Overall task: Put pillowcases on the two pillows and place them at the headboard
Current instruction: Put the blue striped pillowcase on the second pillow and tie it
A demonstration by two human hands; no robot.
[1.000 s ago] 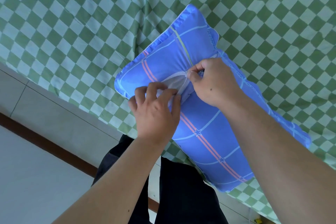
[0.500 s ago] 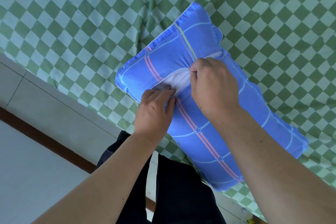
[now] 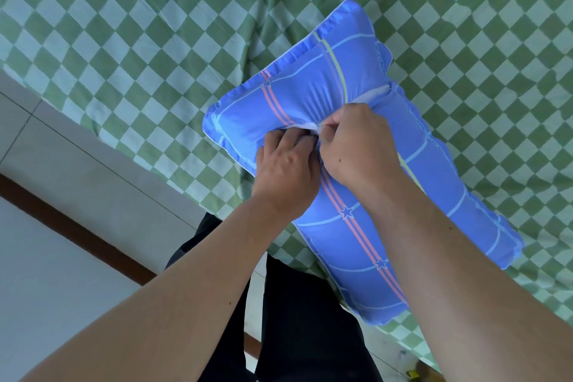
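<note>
Pillow (image 3: 356, 183) lies on bedsheet (image 3: 155, 40), long axis 11 to 5 o'clock; left hand (image 3: 286, 164) touches right hand (image 3: 356, 146) at pillow's middle; floor (image 3: 62, 226) at 8 o'clock.

Just the one head cam, looking steeply down from close above the bed (image 3: 155, 25) edge, floor (image 3: 62, 257) at lower left, frame tilted.

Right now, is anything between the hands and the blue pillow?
No. The left hand and right hand are already on the blue pillow, gripping the cloth at its back opening, where a little white filling shows.
</note>
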